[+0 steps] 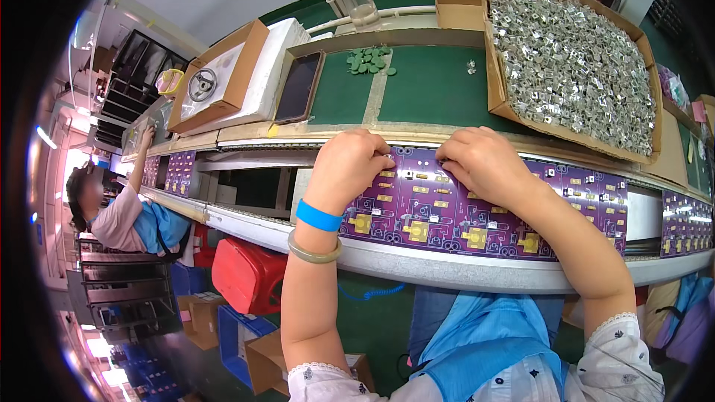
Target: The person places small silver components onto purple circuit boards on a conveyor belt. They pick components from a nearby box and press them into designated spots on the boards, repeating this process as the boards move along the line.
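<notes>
A long purple circuit board panel (pixel 424 208) with gold pads lies on the conveyor rails in front of me. My left hand (pixel 350 167) is closed in a pinch over the panel's far left corner; whatever its fingertips hold is too small to make out. Over the far edge, right of it, my right hand (pixel 484 164) is also closed, its thumb and fingers together low above the board, their contents hidden. Small metal parts (pixel 593 178) sit on the board's far right portion. Beyond the line, a cardboard box (pixel 497 89) holds a heap of small silvery metal parts.
Green discs (pixel 365 61) lie on the green bench mat (pixel 432 82), beside a dark tablet-like panel (pixel 299 88). Another purple board (pixel 685 223) is on the rails at right. A co-worker (pixel 126 216) reaches over the line at far left. A red stool (pixel 246 275) stands below.
</notes>
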